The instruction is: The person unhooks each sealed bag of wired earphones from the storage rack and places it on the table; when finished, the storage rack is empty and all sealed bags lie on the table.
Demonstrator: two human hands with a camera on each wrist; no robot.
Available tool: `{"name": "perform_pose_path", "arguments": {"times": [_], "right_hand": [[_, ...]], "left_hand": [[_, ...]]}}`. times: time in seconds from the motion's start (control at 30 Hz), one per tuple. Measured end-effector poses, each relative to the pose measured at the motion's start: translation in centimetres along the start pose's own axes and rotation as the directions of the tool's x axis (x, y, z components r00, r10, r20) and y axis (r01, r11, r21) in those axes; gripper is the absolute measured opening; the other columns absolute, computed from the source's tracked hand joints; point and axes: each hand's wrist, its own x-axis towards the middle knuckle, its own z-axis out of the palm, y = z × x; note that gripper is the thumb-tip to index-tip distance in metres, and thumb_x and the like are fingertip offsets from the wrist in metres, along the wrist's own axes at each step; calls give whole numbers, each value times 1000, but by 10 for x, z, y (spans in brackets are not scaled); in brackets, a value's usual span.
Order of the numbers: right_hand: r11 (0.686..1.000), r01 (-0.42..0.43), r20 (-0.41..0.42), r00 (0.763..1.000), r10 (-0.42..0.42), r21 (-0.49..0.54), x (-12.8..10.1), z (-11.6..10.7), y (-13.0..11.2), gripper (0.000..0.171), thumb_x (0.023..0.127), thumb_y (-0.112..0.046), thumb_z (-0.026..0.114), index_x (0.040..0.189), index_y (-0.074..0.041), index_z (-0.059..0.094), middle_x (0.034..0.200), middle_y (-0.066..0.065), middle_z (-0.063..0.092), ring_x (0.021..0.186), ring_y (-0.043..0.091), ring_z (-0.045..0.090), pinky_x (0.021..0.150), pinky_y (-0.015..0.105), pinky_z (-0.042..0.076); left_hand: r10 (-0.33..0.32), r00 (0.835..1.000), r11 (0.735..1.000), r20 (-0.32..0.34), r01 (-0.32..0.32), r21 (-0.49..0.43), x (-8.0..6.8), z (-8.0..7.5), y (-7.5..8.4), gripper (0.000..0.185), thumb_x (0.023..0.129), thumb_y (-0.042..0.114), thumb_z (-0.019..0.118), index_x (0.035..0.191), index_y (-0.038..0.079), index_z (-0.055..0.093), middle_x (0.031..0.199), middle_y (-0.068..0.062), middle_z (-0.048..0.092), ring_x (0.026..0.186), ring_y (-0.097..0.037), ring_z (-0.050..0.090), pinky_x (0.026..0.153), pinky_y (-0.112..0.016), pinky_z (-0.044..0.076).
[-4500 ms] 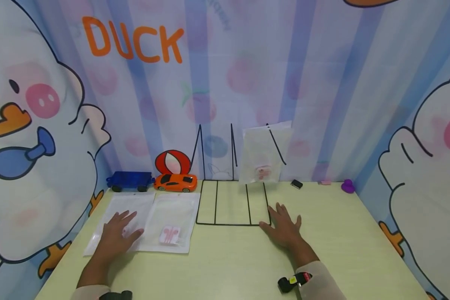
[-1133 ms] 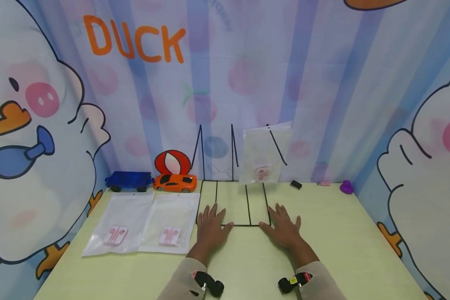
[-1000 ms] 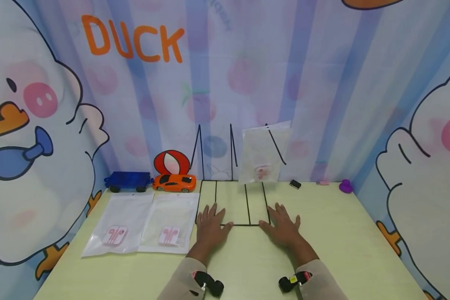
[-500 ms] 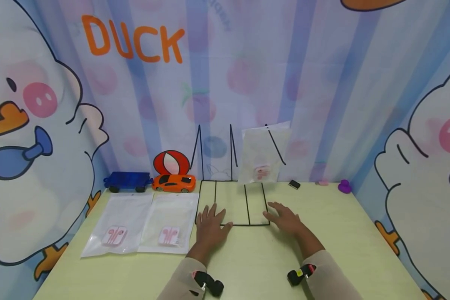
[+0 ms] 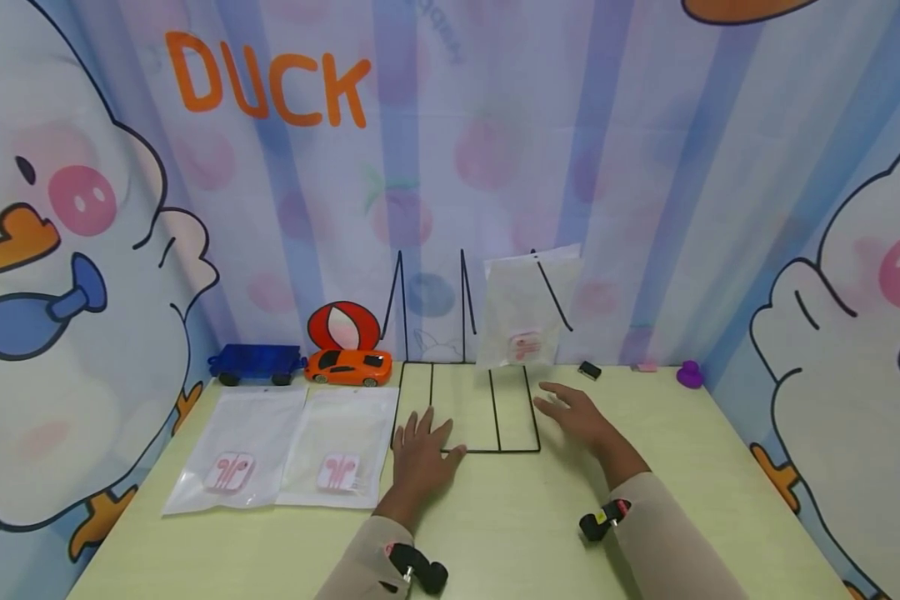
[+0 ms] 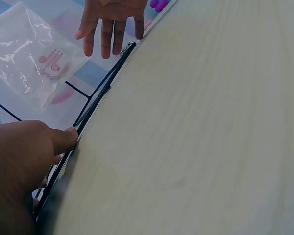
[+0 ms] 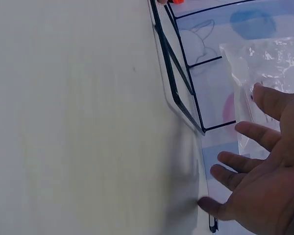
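Note:
A black wire display rack (image 5: 521,452) stands at the back of the table with several prongs. On its right prong hangs a clear zip bag (image 5: 513,292) holding a small square pack of pink earphones. My left hand (image 5: 422,458) rests on the rack's front left corner, fingers spread and thumb along the front bar. My right hand (image 5: 579,415) is off the rack, beside its right edge and below the hanging bag; its fingers are spread and hold nothing in the right wrist view. Two similar bags, a left bag (image 5: 255,417) and a right bag (image 5: 345,425), lie flat left of the rack.
Along the back edge sit a blue toy wagon (image 5: 258,360) and an orange toy car (image 5: 351,367). Right of the rack are a small black object (image 5: 589,370), a pink block (image 5: 647,367) and a purple toy duck (image 5: 690,375). A printed curtain (image 5: 660,167) hangs behind.
My left hand has gone from the left bag to the rack's front left corner. My right hand has left the front right corner and moved up and back toward the hanging bag.

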Motion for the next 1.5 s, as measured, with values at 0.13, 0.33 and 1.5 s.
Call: {"name": "perform_pose_path", "arguments": {"times": [0.13,0.33,1.5], "right_hand": [[995,6,-9,1000,-5,100,11,-9,1,69,111,-44,62,168,-9,42,179,23,29,168,48,22,134,70,24],[969,16,-33,999,-8,248,22,-23,-4,64,112,-36,62,167,-8,44,181,20,24,170,43,19,134,67,27],[952,106,-41,994,-98,287,45,-13,-13,53,101,-22,79,151,-14,67,176,14,39,170,42,20,135,71,14]], "left_hand": [[0,1000,1000,-6,0,2,1,0,0,58,105,44,70,155,15,63,174,-20,42,164,-50,29,132,-72,21],[-6,1000,1000,0,6,-7,0,2,1,57,106,43,69,155,14,63,174,-20,42,165,-50,28,133,-72,20],[-11,1000,1000,-7,11,2,2,2,-1,58,105,46,69,155,16,63,174,-19,42,165,-49,29,134,-71,20]]}}
